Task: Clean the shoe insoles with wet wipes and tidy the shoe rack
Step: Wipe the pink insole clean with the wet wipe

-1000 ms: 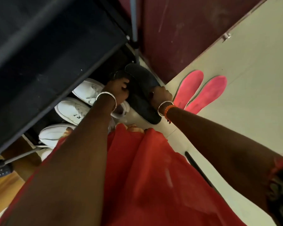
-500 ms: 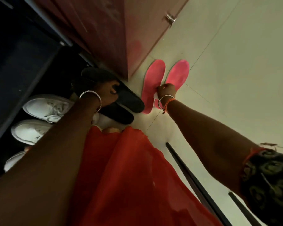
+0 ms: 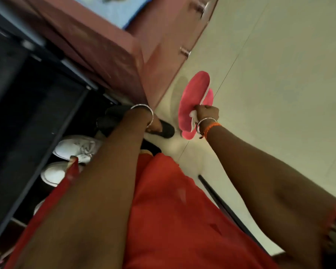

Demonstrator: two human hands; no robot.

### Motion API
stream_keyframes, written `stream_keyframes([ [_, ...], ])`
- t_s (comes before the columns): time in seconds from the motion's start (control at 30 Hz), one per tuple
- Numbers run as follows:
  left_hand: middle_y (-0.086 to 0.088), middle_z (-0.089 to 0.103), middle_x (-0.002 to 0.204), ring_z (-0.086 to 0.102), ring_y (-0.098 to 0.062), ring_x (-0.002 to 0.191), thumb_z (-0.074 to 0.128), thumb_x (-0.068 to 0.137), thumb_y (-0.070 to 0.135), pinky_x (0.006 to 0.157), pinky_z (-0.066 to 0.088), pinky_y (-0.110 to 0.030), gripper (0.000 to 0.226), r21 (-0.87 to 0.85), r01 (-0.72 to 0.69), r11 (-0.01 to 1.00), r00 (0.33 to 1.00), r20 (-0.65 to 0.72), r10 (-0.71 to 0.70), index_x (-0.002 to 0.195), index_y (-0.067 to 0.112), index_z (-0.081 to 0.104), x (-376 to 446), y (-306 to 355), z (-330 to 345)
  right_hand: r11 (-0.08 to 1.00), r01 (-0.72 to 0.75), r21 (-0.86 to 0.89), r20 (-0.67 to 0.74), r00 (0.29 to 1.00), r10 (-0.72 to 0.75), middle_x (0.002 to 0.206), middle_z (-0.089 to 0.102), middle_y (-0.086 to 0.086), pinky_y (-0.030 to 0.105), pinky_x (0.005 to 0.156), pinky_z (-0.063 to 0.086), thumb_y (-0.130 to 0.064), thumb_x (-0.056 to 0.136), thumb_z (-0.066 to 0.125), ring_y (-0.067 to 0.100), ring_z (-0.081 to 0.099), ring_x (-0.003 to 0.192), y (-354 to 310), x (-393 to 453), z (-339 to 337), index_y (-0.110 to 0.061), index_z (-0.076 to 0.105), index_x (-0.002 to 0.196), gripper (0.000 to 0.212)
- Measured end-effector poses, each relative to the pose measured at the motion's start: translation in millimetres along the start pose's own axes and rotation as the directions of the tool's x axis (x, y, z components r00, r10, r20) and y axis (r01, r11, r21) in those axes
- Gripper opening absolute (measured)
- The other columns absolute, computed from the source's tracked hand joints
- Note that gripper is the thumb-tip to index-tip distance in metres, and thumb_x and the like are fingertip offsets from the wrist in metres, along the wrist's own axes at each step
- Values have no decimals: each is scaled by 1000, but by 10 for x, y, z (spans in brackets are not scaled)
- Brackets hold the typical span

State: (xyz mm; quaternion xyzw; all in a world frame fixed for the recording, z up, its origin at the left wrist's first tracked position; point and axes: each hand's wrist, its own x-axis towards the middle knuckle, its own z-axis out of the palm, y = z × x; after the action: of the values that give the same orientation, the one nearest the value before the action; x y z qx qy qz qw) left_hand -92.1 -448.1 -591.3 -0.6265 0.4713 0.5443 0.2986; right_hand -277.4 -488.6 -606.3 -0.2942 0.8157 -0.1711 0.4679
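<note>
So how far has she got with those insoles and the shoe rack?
Done, it seems: the white sneakers already sit in the shoe rack. In hand: the right hand grips a pink insole, a white wipe bunched in its fingers, with the second insole underneath; the left hand holds a black slipper. Left: whether the insoles are clean cannot be told; they and the slipper remain outside the rack.

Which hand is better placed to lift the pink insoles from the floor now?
The right hand. It already grips the pink insoles with a white wipe in the same grip. The left hand is occupied at the black slippers by the shoe rack.
</note>
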Motion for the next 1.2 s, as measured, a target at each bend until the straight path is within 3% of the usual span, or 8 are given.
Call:
stream_keyframes([
  [0.13,-14,45,140,45,-29,126,51,93,28,106,36,-36,49,-380,-263,887,916,-387,107,136,7,43,-751,398,7,980,-101,174,267,962,51,58,57,-2,26,55,43,-23,83,61,15,49,61,-459,-469,-575,-18,49,72,17],
  [0.3,-10,57,114,53,-20,109,49,97,16,87,43,-24,23,-615,-583,532,718,-696,-18,115,5,56,-1854,447,98,937,20,349,130,989,-69,73,56,4,28,52,42,-10,69,65,22,50,57,-865,-1322,-1064,-22,59,62,15],
  [0.37,-1,56,106,50,-13,101,50,96,24,74,41,-22,22,-658,-632,408,707,-706,-42,114,14,57,-2293,414,253,902,57,428,124,985,-122,70,55,7,26,49,37,-5,68,60,21,45,50,-975,-1701,-1181,-21,56,57,20],
  [0.57,-6,67,104,65,-21,94,36,78,71,87,51,-39,68,-843,-535,-56,837,-538,100,114,18,58,-3190,1,866,809,-127,574,446,877,-179,45,47,-2,15,41,26,-15,68,54,17,39,38,-1197,-2856,-1331,-16,47,57,13],
  [0.73,-11,68,99,68,-20,87,65,70,54,83,56,-34,61,-680,-635,-366,709,-702,73,113,12,58,-3741,-298,1330,817,-118,565,669,645,-370,43,35,-6,10,33,19,-13,76,44,11,28,33,-1337,-3785,-1203,-21,40,59,20],
  [0.83,-8,65,101,63,-22,93,89,43,52,81,57,-38,90,-518,-635,-573,611,-790,37,118,14,57,-3867,-499,1504,842,-19,539,701,564,-437,50,36,-5,13,36,18,-11,74,45,11,31,38,-1398,-4247,-1070,-21,38,63,16],
  [1.03,-17,52,132,42,-34,130,89,52,40,92,50,-48,96,-107,-637,-763,393,-897,-202,133,12,46,-3946,-887,1706,889,145,434,787,419,-452,47,42,-5,15,40,19,-12,75,45,15,35,43,-1392,-4909,-646,-19,40,59,18],
  [1.2,-17,63,116,60,-32,111,85,58,10,78,57,-42,54,153,-559,-815,336,-857,-391,107,4,65,-4027,-1234,1881,846,450,286,785,396,-476,62,50,6,21,43,24,-13,61,60,19,37,53,-1349,-5207,-238,-15,55,60,6],
])
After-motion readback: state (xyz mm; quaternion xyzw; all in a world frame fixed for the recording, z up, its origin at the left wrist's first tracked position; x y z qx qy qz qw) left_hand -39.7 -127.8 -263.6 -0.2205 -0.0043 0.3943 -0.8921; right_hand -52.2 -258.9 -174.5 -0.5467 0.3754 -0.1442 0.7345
